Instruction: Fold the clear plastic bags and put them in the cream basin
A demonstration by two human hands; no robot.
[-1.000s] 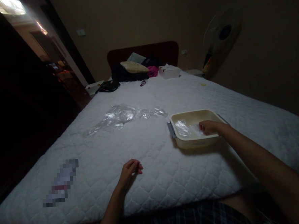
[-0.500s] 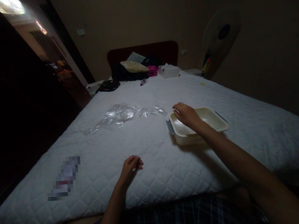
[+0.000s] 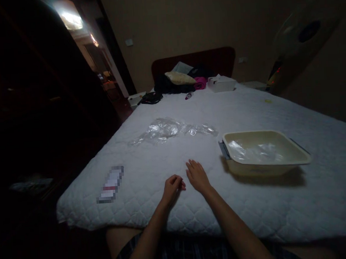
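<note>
Close to the front of the bed, my left hand [image 3: 173, 187] rests with its fingers loosely curled and apart, and I see nothing in it. Beside it my right hand [image 3: 197, 175] lies palm down on the quilted white cover [image 3: 131, 214], fingers stretched out and holding nothing. A cream plastic basin [image 3: 257, 170] with grey handles stands to the right of my right hand, apart from it. Crumpled clear plastic [image 3: 241, 150] shows inside the basin. Beyond my hands, a thin transparent plastic sheet or bag [image 3: 164, 129] is spread on the bed.
A pixelated flat object [image 3: 111, 185] lies at the left. Toward the dark headboard [image 3: 221, 60] are a cushion [image 3: 180, 78], a pink roll [image 3: 200, 83], a white box [image 3: 222, 84], a black bag [image 3: 152, 98] and a small bottle [image 3: 189, 95]. A standing fan [image 3: 309, 31] is at the right.
My right hand has left the basin's left rim and come down onto the bed beside my left hand. The view has turned left, so everything sits further right.
</note>
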